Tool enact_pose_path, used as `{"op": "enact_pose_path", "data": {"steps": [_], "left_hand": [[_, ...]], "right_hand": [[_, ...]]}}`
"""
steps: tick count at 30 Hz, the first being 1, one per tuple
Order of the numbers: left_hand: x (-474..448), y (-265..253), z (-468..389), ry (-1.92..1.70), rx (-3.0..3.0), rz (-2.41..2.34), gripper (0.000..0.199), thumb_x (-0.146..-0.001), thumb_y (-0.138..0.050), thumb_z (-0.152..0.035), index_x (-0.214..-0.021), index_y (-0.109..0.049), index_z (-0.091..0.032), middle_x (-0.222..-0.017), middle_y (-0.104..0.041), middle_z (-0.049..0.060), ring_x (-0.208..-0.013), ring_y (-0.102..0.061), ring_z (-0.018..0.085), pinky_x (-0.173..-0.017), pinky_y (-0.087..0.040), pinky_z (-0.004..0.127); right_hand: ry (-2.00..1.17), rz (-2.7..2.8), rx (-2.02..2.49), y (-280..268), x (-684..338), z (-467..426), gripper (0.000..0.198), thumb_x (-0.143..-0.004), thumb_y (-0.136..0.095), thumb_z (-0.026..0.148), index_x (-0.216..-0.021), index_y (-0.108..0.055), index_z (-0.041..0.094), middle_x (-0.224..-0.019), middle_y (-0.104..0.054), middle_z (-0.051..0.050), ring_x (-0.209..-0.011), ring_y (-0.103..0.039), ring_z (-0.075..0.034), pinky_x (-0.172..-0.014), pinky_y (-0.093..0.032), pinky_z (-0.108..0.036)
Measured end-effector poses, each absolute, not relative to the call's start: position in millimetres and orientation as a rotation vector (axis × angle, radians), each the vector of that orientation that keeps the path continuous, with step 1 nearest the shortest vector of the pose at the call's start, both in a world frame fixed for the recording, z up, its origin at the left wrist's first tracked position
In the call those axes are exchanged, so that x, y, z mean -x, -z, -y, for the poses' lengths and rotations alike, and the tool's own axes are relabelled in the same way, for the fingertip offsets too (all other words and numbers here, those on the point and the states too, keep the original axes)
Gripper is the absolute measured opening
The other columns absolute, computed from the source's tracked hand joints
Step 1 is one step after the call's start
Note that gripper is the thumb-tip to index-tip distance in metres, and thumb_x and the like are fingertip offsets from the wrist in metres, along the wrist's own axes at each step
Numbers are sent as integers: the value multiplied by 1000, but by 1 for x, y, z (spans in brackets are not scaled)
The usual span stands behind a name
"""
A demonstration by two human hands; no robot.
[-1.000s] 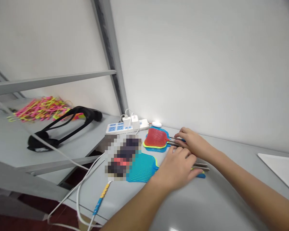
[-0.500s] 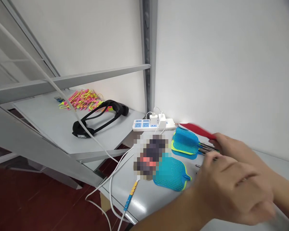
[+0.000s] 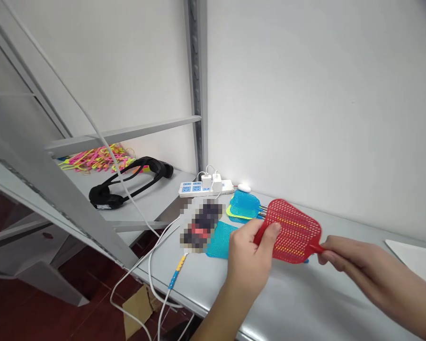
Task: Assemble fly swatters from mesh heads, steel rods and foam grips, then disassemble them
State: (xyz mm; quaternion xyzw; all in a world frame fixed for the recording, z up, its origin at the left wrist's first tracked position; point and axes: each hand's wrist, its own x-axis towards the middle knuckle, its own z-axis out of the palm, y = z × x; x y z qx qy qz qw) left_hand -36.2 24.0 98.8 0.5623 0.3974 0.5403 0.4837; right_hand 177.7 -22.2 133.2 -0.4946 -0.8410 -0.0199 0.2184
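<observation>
A red fly swatter (image 3: pixel 294 232) with a perforated head is held up above the grey shelf surface. My left hand (image 3: pixel 253 251) pinches the left edge of its head, thumb in front. Closed round the narrow neck where the head ends is my right hand (image 3: pixel 351 260); any handle beyond it is hidden. Behind the red head lie blue and yellow fly swatters (image 3: pixel 245 204) with metal shafts. Another blue swatter head (image 3: pixel 220 241) lies nearer, partly covered by my left hand and a pixelated patch.
A white power strip (image 3: pixel 206 188) with plugged chargers stands by the wall, a white mouse-shaped object (image 3: pixel 244 188) beside it. To the left, a black headset (image 3: pixel 131 182) and a pink-yellow pile (image 3: pixel 99 158) rest on another shelf. White cables (image 3: pixel 152 258) hang over the edge beside a metal post.
The red swatter head has turned to face me, and my left hand has come onto its edge. My view has shifted to the right.
</observation>
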Motion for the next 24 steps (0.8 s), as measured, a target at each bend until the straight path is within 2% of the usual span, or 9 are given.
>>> {"op": "enact_pose_path", "data": {"steps": [3,6,8,12,18,22,24], "left_hand": [[43,-81,6,-1255,-1196,-1030,41,-88,-58,-49,-62,-48,-19,-56,-46,-4,-55,-43,11,-50,-34,21],[48,-65,29,-1259,-1098,-1017,42,-87,-59,-52,-64,-49,-18,-61,-50,-3,-58,-46,10,-52,-38,20],[50,-59,39,-1251,-1094,-1014,43,-87,-58,-54,-66,-49,-18,-61,-50,-3,-56,-46,10,-50,-38,19],[45,-52,48,-1112,-1006,-958,45,-85,-56,-60,-69,-49,-19,-57,-47,-5,-41,-38,7,-31,-28,17],[35,-59,50,-975,-836,-769,41,-86,-58,-55,-77,-55,-16,-58,-55,-2,-38,-47,7,-30,-28,15],[38,-68,45,-751,-750,-577,33,-93,-51,-46,-87,-58,-14,-62,-62,0,-29,-42,4,-41,-46,21],[40,-69,40,-608,-701,-475,30,-93,-51,-42,-87,-58,-14,-59,-62,0,-29,-44,6,-44,-50,25]], "right_hand": [[146,2456,1384,-111,-175,43,26,-97,-36,15,-90,-60,23,-73,-59,0,-54,-57,-13,-49,-44,-24],[402,2516,1320,-96,-179,59,29,-94,-33,6,-98,-59,19,-75,-56,-2,-57,-53,-15,-48,-39,-27],[524,2547,1232,-93,-182,67,30,-94,-34,4,-108,-58,16,-81,-58,-5,-66,-55,-17,-55,-41,-30],[735,2501,1077,-95,-189,79,32,-93,-39,3,-121,-54,8,-93,-64,-13,-82,-57,-23,-68,-45,-36],[852,2439,1019,-96,-201,91,40,-89,-44,-1,-127,-53,6,-97,-67,-15,-88,-59,-26,-72,-46,-40],[943,2432,998,-98,-215,84,33,-88,-50,0,-119,-58,10,-85,-67,-9,-79,-60,-23,-67,-45,-36],[941,2413,989,-100,-220,77,28,-88,-52,2,-113,-59,14,-81,-65,-7,-76,-60,-21,-64,-44,-34]]}}
